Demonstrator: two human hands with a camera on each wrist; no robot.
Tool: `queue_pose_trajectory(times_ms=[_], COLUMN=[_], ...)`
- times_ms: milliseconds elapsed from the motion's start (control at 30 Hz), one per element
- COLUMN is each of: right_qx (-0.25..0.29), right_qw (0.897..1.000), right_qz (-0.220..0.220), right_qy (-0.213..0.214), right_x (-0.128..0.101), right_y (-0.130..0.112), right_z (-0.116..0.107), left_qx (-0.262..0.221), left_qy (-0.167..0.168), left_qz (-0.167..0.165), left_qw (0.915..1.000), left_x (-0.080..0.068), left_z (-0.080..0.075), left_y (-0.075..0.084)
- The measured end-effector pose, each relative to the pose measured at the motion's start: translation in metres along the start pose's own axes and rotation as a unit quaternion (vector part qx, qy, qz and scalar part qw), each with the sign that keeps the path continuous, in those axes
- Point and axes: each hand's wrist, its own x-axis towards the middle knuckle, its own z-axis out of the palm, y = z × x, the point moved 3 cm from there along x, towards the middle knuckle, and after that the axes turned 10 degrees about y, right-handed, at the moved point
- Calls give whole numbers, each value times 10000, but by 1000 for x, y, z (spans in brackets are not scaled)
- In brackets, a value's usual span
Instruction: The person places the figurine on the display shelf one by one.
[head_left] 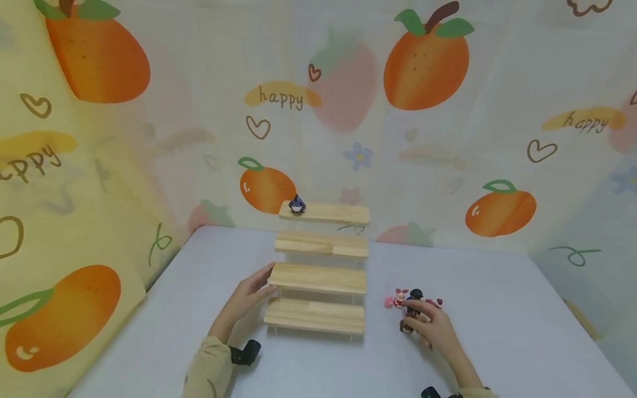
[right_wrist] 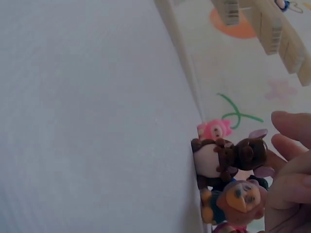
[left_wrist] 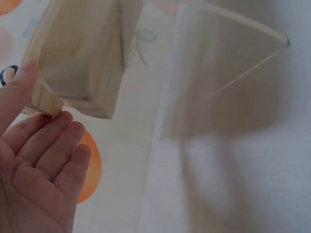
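Note:
My left hand (head_left: 249, 296) holds the left end of a stepped wooden stand (head_left: 318, 279) at its second board from the front. In the left wrist view the thumb lies along the board (left_wrist: 51, 99) and the fingertips meet its end. Over a cluster of small figurines at the right, my right hand (head_left: 433, 326) reaches with thumb and forefinger apart. Its fingers are right at the head of a brown figurine (right_wrist: 252, 154) with pink ears. Beside that stand a bear-like figurine (right_wrist: 243, 201), a pink figurine (right_wrist: 214, 129) and a dark-capped figurine (head_left: 415, 294).
A small blue figurine (head_left: 297, 205) sits at the left of the top board. A red figurine (head_left: 437, 302) stands at the cluster's right. The pale tabletop (head_left: 507, 320) meets a fruit-printed cloth (head_left: 428, 149) behind and at the sides.

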Motion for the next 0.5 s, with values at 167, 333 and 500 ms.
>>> queue_pose_trajectory(times_ms=[167,333,500], right_qx=[-291,-605,-826], right_qw=[9995,9970,9944], right_qz=[-85,-390,-553], right_qy=[-68,-282,-352], right_x=[-3,-3,-2], right_y=[-2,-6,-6], right_z=[0,0,-3], left_qx=[-11,20,50], left_qy=[48,125,161], left_qz=[-134,-90,26], left_qw=[9999,9999,9999], left_x=[-2,-1,0], left_z=[1,0,3], left_y=[-1,-1,-2])
